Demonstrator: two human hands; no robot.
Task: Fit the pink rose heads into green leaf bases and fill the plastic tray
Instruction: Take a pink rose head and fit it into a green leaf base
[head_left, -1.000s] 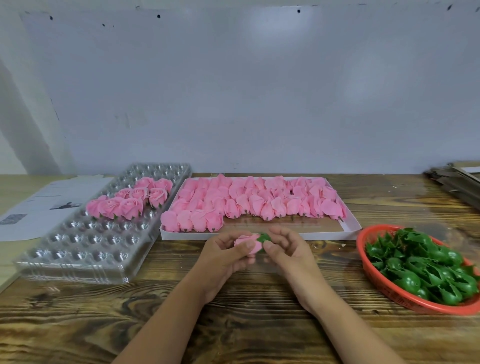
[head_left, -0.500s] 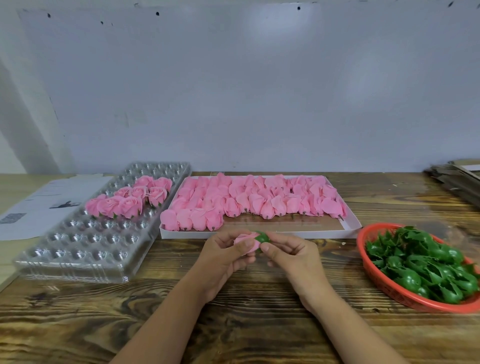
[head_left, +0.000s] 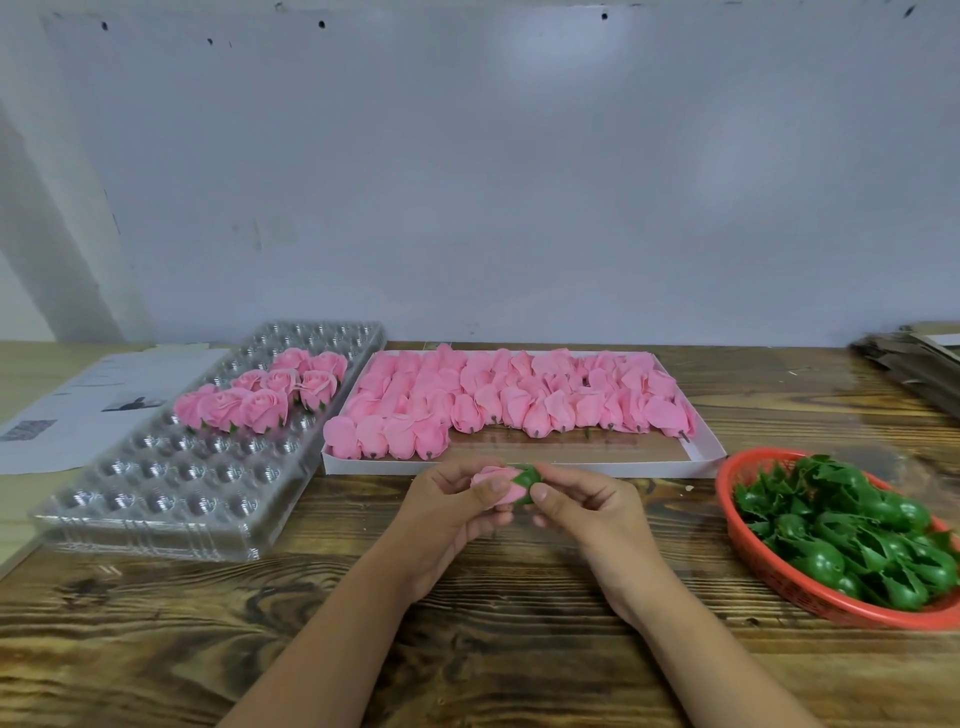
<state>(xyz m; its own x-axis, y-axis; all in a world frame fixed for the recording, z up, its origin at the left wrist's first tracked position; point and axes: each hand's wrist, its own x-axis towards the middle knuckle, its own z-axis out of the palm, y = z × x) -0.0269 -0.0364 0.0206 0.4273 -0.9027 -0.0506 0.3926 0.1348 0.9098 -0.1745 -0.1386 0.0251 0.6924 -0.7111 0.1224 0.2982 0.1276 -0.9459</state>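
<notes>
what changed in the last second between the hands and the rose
Little moved. The left hand and right hand keep their grip on the pink rose head and green leaf base; the base now sits further over the rose's end than a second ago. Nothing was let go. The plastic tray, the white box of rose heads and the red basket are unchanged.
</notes>
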